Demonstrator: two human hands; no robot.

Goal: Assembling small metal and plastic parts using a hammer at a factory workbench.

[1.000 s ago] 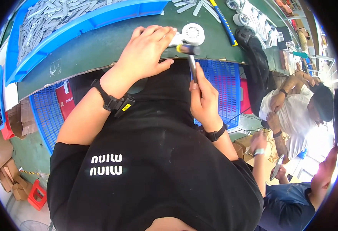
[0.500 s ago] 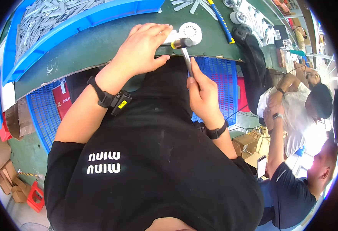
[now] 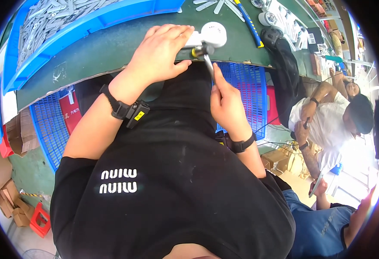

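Observation:
A white handheld-fan-like part with a round head (image 3: 214,34) lies near the front edge of the green workbench (image 3: 155,32). My left hand (image 3: 163,48) rests over its handle and holds it down, fingers together and thumb apart. Much of the handle is hidden under that hand. My right hand (image 3: 229,101) is closed around a small hammer (image 3: 209,64) with a metal shaft, a dark head and a yellow band. The hammer head is just below the round part; whether they touch I cannot tell.
A blue bin (image 3: 99,26) of flat grey strips stands at the back left. Loose strips (image 3: 219,6), a blue-yellow tool (image 3: 250,26) and white round-headed parts (image 3: 268,19) lie farther right. Blue baskets (image 3: 245,99) sit below the bench. Co-workers (image 3: 327,116) are at the right.
The hammer head has tipped slightly, and my right hand has shifted a little. The round head's face looks smoother, its radial slots no longer visible. On the right, the co-workers have moved.

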